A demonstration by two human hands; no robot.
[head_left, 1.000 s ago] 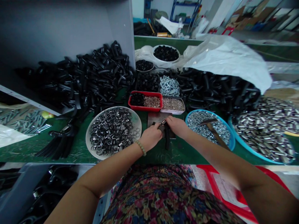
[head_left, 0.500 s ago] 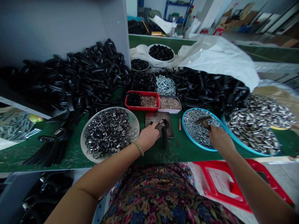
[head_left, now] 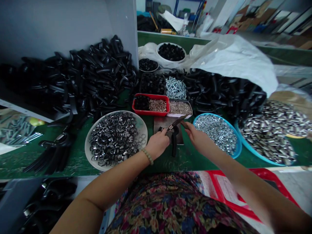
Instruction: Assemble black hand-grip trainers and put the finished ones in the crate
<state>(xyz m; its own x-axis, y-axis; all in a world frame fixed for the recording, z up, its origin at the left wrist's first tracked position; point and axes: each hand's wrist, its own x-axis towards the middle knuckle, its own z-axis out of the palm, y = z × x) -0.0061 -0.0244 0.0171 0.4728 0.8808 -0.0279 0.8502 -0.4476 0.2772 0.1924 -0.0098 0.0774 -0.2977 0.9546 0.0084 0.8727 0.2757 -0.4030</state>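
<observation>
My left hand (head_left: 159, 143), a beaded bracelet on its wrist, is closed on a black curved-handled part (head_left: 174, 144) with a metal piece at its top. That part rests over a square metal plate (head_left: 161, 122) on the green bench. My right hand (head_left: 197, 136) grips the short handle of a hammer (head_left: 179, 120). The hammer's dark head is above the plate, close to the metal piece, and whether they touch I cannot tell. On the left, beside my left hand, stands a round pale tray (head_left: 88, 146) of metal rings.
Right of the plate sit a blue tray (head_left: 240, 148) of small metal parts and a bigger blue tray (head_left: 262, 158) of metal cylinders. A red box (head_left: 149, 112) and tubs of screws stand behind. Black parts (head_left: 97, 78) are heaped at the left; a red stool (head_left: 273, 175) is below.
My right hand has brought the hammer leftward from above the small blue tray to the metal plate. My left hand stays on the black part. The view has shifted slightly.
</observation>
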